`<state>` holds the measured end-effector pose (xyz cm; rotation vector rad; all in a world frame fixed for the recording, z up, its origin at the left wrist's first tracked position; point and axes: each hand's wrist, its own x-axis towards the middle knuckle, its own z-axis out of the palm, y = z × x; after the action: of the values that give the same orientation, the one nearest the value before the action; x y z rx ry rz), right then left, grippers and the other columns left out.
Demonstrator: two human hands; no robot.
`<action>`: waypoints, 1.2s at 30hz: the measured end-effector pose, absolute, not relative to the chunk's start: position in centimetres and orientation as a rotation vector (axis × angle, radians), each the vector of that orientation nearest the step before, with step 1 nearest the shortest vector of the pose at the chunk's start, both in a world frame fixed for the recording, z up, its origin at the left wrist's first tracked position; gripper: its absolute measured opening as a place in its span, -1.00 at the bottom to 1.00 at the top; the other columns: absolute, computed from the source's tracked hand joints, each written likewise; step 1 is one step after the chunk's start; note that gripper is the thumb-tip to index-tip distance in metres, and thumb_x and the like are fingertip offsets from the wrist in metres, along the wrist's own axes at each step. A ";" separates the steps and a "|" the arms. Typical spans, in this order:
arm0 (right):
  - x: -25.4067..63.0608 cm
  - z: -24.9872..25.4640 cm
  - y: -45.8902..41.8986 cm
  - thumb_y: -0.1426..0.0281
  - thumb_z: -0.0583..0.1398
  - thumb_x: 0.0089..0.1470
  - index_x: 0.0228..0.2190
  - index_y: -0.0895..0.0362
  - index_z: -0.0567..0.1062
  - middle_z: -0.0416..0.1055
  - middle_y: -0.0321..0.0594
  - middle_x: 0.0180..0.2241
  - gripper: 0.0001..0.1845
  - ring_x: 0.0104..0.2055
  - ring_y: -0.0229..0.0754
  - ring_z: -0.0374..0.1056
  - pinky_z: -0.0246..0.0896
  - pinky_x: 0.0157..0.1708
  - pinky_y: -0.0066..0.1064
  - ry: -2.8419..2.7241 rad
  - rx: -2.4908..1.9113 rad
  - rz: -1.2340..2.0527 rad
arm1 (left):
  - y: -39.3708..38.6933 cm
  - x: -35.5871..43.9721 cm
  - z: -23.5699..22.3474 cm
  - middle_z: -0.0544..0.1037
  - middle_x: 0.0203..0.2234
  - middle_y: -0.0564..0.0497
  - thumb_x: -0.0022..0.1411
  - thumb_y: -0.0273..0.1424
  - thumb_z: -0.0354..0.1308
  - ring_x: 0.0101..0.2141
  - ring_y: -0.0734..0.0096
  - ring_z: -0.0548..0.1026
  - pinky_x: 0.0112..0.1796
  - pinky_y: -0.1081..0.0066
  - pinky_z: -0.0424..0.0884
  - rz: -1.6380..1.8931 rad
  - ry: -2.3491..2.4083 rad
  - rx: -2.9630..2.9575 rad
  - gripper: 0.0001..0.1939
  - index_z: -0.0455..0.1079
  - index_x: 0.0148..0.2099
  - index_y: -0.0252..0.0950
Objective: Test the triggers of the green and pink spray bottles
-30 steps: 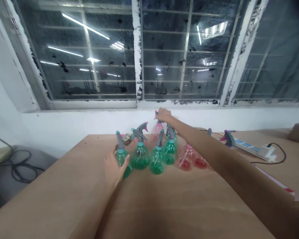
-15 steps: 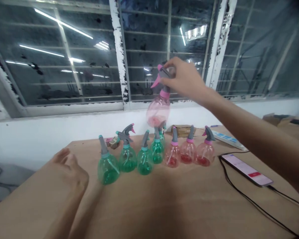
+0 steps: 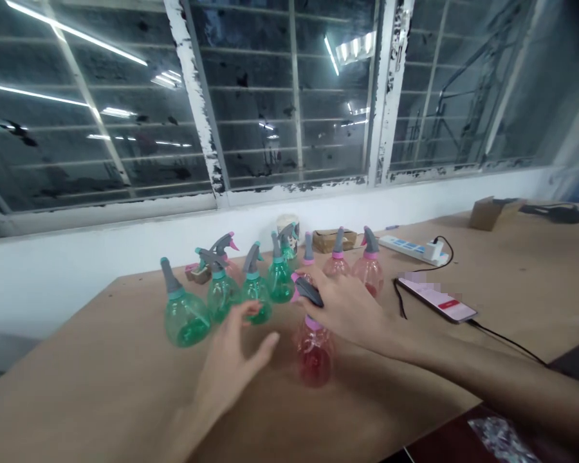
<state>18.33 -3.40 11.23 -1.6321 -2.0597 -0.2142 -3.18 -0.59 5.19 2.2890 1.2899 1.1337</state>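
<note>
My right hand (image 3: 350, 308) grips the grey and pink spray head of a pink spray bottle (image 3: 313, 350), whose base is at the wooden table (image 3: 101, 386) in front of me. My left hand (image 3: 231, 366) hovers open just left of that bottle, fingers spread, holding nothing. Behind them stand several green spray bottles (image 3: 183, 315) on the left and other pink spray bottles (image 3: 369, 267) on the right.
A phone (image 3: 439, 301) lies on the table at the right with a black cable (image 3: 506, 341) running from it. A white power strip (image 3: 412, 247), a small cardboard box (image 3: 332, 239) and a paper cup (image 3: 287, 226) sit near the wall under the window.
My right hand has brought the pink bottle down from mid-air to the table in front of the row. My left hand has moved right, toward the bottle.
</note>
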 end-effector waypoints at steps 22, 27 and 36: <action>20.5 17.6 6.7 0.19 -0.05 0.21 -0.06 0.15 0.37 0.46 -0.07 -0.19 -0.59 -0.16 -0.07 0.37 0.18 -0.28 -0.35 -2.263 -1.571 -0.259 | -1.7 3.6 1.6 0.44 -0.12 -0.14 0.16 -0.27 0.08 -0.10 0.14 0.43 -0.06 0.08 0.30 1.024 1.103 2.145 -0.54 0.08 0.07 -0.25; 20.1 18.8 16.4 0.48 0.22 -0.02 0.03 0.09 0.33 0.28 0.00 0.03 -0.47 0.04 0.02 0.24 0.15 -0.15 -0.36 -2.447 -1.725 -0.432 | -1.3 3.0 0.7 0.44 -0.15 -0.18 0.14 -0.28 0.10 -0.14 0.08 0.44 -0.14 0.07 0.36 1.074 0.998 2.248 -0.58 0.13 0.03 -0.26; 20.0 16.1 23.0 0.27 0.34 -0.15 -0.22 0.07 0.54 0.43 -0.07 -0.12 -0.62 -0.05 0.03 0.31 0.17 -0.19 -0.35 -2.593 -1.851 -0.381 | -0.7 2.8 -0.2 0.42 -0.16 -0.20 0.09 -0.29 0.14 -0.11 -0.01 0.42 -0.16 0.02 0.36 1.113 0.793 2.249 -0.50 0.10 0.06 -0.22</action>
<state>20.04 23.04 16.15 -1.8505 -2.5932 -0.3809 2.84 -0.74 -0.24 2.2490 0.7929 1.1134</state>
